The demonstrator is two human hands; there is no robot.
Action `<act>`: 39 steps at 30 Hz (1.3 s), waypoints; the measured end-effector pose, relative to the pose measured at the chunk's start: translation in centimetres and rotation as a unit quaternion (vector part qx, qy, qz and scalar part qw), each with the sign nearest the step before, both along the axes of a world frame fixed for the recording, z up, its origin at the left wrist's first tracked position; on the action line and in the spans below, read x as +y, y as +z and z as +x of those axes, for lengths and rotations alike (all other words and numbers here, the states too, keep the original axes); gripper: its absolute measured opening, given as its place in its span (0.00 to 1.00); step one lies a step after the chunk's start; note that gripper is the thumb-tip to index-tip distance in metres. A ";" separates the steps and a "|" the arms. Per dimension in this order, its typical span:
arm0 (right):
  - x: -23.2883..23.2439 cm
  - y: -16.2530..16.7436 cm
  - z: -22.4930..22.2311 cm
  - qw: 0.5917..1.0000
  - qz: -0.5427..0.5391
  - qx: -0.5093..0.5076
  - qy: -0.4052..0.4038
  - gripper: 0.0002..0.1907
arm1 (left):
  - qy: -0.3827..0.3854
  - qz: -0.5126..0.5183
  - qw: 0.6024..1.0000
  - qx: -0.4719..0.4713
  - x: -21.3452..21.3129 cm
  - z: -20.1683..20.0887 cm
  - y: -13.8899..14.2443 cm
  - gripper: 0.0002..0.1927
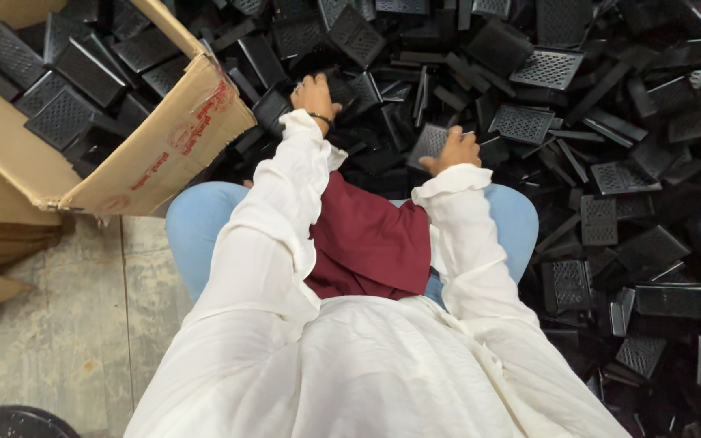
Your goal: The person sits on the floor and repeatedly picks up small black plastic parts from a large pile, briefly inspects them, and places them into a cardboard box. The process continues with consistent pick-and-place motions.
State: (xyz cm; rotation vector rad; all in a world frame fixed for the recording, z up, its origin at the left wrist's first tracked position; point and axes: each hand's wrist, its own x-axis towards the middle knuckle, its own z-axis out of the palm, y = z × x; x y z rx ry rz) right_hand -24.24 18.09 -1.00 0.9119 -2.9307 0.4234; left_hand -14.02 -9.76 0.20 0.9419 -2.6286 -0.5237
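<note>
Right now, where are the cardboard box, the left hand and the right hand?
cardboard box (164,154): head view, on its front flap.
left hand (313,94): head view, on the back of the hand.
right hand (453,151): head view, on the back of the hand.

single head-worn view, looking steeply down over the person's own lap and sleeves, close in, facing forward onto heap of black perforated plastic parts, cardboard box at upper left, concrete floor lower left
</note>
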 end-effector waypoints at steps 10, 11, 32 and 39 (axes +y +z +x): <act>-2.1 0.0 0.6 0.984 -0.111 -0.137 -0.039 0.38 | -0.012 0.555 0.696 0.455 1.8 7.2 -0.8 0.36; -2.2 -0.6 0.2 0.983 -0.127 -0.123 -0.039 0.34 | -0.064 0.653 0.566 0.499 2.4 8.9 -0.2 0.43; -1.5 7.7 17.9 0.806 -0.418 -0.360 0.214 0.28 | -0.050 0.720 0.518 0.459 13.0 15.7 3.8 0.31; -1.4 9.2 19.2 0.770 -0.464 -0.372 0.232 0.29 | -0.019 0.659 0.576 0.484 12.8 16.8 5.6 0.36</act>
